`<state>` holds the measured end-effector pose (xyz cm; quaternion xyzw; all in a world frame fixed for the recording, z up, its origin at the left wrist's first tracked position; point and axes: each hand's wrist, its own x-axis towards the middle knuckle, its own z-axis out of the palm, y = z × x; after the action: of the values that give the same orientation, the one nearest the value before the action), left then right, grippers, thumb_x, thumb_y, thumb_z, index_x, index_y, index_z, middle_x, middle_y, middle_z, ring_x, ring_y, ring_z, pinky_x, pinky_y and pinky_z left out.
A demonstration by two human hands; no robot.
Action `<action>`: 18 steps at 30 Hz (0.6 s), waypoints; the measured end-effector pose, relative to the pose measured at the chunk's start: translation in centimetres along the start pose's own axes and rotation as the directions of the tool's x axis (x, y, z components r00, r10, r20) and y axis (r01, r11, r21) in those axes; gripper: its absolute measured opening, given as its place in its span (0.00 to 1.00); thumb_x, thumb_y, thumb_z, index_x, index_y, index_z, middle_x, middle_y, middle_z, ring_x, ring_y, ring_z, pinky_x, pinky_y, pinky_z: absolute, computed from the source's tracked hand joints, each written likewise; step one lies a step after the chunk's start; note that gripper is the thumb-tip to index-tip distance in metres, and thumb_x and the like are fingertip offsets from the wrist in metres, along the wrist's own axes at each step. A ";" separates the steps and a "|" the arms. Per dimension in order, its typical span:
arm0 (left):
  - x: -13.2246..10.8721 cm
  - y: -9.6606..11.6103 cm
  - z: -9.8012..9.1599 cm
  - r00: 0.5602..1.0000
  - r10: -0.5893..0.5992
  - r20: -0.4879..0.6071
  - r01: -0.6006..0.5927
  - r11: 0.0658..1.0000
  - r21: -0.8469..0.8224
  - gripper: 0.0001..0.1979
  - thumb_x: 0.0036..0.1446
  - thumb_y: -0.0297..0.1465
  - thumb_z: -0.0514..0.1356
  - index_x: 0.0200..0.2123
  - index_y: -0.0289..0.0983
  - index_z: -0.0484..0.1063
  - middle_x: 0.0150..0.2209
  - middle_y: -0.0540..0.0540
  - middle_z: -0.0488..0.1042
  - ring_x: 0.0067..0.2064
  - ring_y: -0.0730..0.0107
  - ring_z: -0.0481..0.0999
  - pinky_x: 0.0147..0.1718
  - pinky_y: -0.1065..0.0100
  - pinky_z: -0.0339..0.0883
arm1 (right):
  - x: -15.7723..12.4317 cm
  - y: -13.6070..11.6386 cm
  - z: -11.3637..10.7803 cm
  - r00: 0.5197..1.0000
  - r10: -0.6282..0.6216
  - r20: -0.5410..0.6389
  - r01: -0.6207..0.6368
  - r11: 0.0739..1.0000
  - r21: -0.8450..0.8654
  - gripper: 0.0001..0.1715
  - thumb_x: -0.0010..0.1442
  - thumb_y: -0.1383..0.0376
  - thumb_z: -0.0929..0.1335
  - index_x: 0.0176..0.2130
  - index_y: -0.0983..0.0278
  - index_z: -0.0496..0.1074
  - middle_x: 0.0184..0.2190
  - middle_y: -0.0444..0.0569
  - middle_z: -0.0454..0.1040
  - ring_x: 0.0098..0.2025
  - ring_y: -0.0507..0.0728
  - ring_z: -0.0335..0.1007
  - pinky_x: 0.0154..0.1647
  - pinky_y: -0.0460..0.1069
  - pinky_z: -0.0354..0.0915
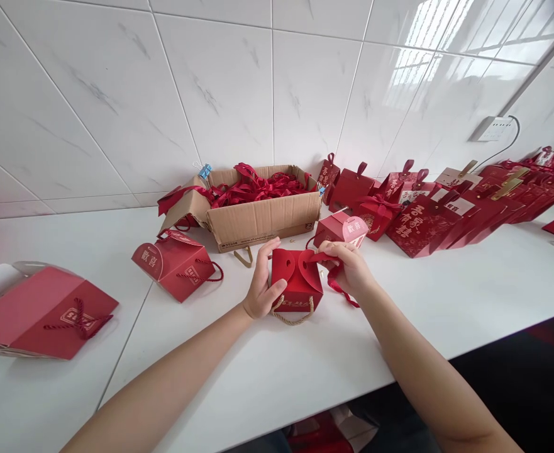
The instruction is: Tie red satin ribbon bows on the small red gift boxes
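A small red gift box (297,283) stands upright on the white table, with two holes in its top flaps and a beige rope handle (293,321) hanging at its front. My left hand (262,286) lies against the box's left side, thumb at the front and fingers behind, steadying it. At the box's upper right, my right hand (349,267) pinches a red ribbon (337,283) close to the right flap hole. The ribbon's loose end trails onto the table. Whether its tip passes through the hole, I cannot tell.
Behind the box sits an open cardboard carton (262,220) full of red ribbons. To the left are a red box with a rope handle (177,264) and a larger folded one (50,308). A pink-red box (341,229) stands behind my right hand. Many red gift bags (422,223) line the right.
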<state>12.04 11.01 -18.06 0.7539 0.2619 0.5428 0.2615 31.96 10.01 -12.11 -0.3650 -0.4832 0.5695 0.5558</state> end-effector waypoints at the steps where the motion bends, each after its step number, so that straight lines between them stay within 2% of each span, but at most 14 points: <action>1: 0.0 0.0 0.0 1.000 -0.005 0.018 0.006 0.999 -0.035 0.35 0.58 0.53 0.51 0.62 0.40 0.52 0.62 0.35 0.55 0.63 0.47 0.57 0.60 0.47 0.53 | 0.0 0.0 -0.1 1.000 0.005 0.015 -0.005 1.000 -0.002 0.20 0.49 0.63 0.68 0.14 0.63 0.57 0.20 0.42 0.53 0.23 0.50 0.46 0.24 0.49 0.47; 4: 0.0 -0.1 0.1 0.999 -0.021 0.042 0.025 0.996 -0.087 0.39 0.55 0.55 0.54 0.62 0.39 0.51 0.59 0.35 0.58 0.58 0.49 0.64 0.57 0.49 0.59 | 0.0 -0.1 -0.5 0.995 0.014 0.095 -0.010 0.999 -0.039 0.17 0.51 0.64 0.68 0.15 0.64 0.62 0.21 0.42 0.54 0.24 0.49 0.47 0.25 0.49 0.46; 7: 0.0 0.0 0.1 0.999 -0.030 0.036 0.033 0.995 -0.090 0.39 0.53 0.55 0.56 0.61 0.39 0.51 0.58 0.35 0.59 0.54 0.52 0.66 0.53 0.51 0.62 | -0.2 -0.1 -0.7 0.988 -0.003 0.154 0.021 0.993 -0.116 0.18 0.53 0.63 0.68 0.17 0.64 0.62 0.23 0.43 0.56 0.25 0.50 0.48 0.26 0.49 0.47; 12: -0.1 0.0 0.1 1.000 -0.022 0.000 0.022 0.997 -0.076 0.32 0.57 0.51 0.54 0.59 0.40 0.54 0.56 0.37 0.61 0.55 0.52 0.65 0.56 0.49 0.60 | -0.4 -0.2 -0.6 0.988 -0.012 0.154 0.057 0.955 -0.292 0.22 0.52 0.60 0.70 0.18 0.63 0.56 0.25 0.42 0.55 0.28 0.51 0.51 0.29 0.48 0.50; 18: -0.3 0.0 0.4 1.000 -0.001 -0.030 -0.002 0.995 -0.095 0.29 0.60 0.50 0.50 0.59 0.40 0.54 0.56 0.37 0.61 0.56 0.52 0.65 0.56 0.49 0.60 | -0.7 -0.8 -0.2 0.987 0.031 0.158 0.030 0.927 -0.373 0.20 0.53 0.57 0.71 0.24 0.62 0.58 0.23 0.40 0.57 0.27 0.50 0.51 0.28 0.48 0.50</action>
<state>12.32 10.80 -18.34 0.7326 0.2396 0.5657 0.2931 32.47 9.31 -11.48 -0.4171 -0.6261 0.4948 0.4350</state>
